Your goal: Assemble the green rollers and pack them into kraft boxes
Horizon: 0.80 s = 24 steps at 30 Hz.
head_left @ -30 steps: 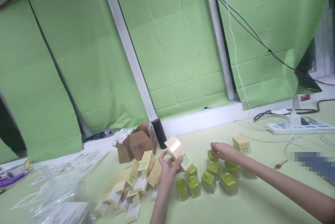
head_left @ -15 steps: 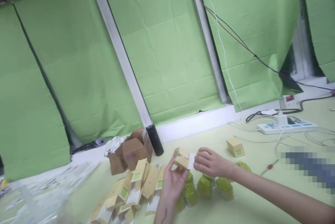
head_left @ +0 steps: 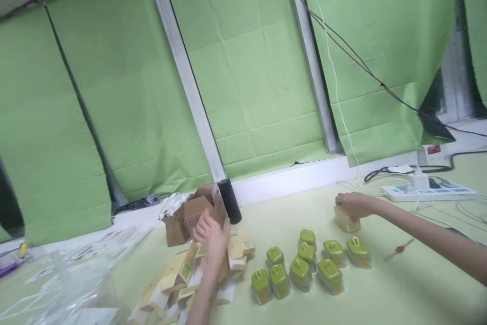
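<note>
My left hand (head_left: pixel 211 233) is over a heap of flattened cream cartons (head_left: pixel 178 277) with green windows, fingers spread and no carton visible in its grasp. To the right, my right hand (head_left: pixel 353 206) curls over a small folded cream carton (head_left: pixel 347 222) standing on the table; the fingers hide part of it, and I cannot tell if a second carton is under them. Between my hands stand several small clear containers (head_left: pixel 300 274) with green lids and loop handles.
Behind my left hand are an open brown cardboard box (head_left: pixel 196 211) and a black cylinder (head_left: pixel 230 202). A white power strip (head_left: pixel 429 190) with cables lies at the right. Near my right forearm is a thin rod with a red piece (head_left: pixel 399 249). Clear plastic (head_left: pixel 72 284) lies at left.
Half a second ago my left hand held a cream carton with my right hand at its white flap. My hands have parted: left to the carton heap, right to the standing carton.
</note>
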Available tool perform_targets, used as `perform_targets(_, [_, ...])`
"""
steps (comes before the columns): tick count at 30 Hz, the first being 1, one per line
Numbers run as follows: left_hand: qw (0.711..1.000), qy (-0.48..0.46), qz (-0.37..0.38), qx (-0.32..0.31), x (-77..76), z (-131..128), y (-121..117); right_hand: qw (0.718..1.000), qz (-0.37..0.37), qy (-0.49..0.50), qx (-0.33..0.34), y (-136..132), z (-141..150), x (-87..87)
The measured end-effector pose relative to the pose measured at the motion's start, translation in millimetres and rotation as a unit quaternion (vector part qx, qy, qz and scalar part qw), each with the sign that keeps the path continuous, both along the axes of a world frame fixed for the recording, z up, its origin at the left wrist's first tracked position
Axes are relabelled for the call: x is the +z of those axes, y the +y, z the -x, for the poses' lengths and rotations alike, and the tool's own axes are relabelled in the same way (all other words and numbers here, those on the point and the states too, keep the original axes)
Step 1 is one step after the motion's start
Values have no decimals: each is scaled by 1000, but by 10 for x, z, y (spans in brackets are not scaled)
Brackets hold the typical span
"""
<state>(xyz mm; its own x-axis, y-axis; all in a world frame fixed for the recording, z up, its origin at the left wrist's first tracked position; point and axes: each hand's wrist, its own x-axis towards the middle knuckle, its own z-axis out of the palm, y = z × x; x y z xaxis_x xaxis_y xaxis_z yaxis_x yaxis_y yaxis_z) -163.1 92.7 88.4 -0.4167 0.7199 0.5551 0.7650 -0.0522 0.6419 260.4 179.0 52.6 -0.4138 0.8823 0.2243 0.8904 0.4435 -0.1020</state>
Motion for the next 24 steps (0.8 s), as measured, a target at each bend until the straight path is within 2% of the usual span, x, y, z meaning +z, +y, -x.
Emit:
perform_targets(2, [997, 54, -13, -60, -79, -320, -64, 1000, -13, -7, 22, -107, 89, 73])
perform_targets(4, [983, 106, -11, -150, -172, -690, -134, 998, -43, 0, 49, -277, 257, 176])
perform_targets(6, [947, 162, 5, -277, -234, -1026, -200, 994, -75, 21, 78, -484, 471, 272])
perform_targets(9, [902, 186, 22, -389, -228, -1323, -289, 984, -120, 50, 121, -776, 773, 346])
perform_targets(11, [900, 178, 21, -398, -185, -1363, -351, 977, -148, 62, 140, -925, 901, 345])
perform_targets(15, [925, 140, 42, -350, -150, -1244, -499, 958, -202, 105, 174, -1161, 973, 334])
perform_targets(19, [929, 169, 59, -325, -234, -1139, -606, 955, -97, 149, 239, -1351, 1035, 384])
perform_targets(20, [928, 179, 55, -321, -259, -1130, -623, 958, -86, 141, 236, -1373, 1073, 386])
perform_targets(24, [919, 177, 34, -349, -308, -1148, -671, 968, -116, 139, 176, -1324, 1237, 309])
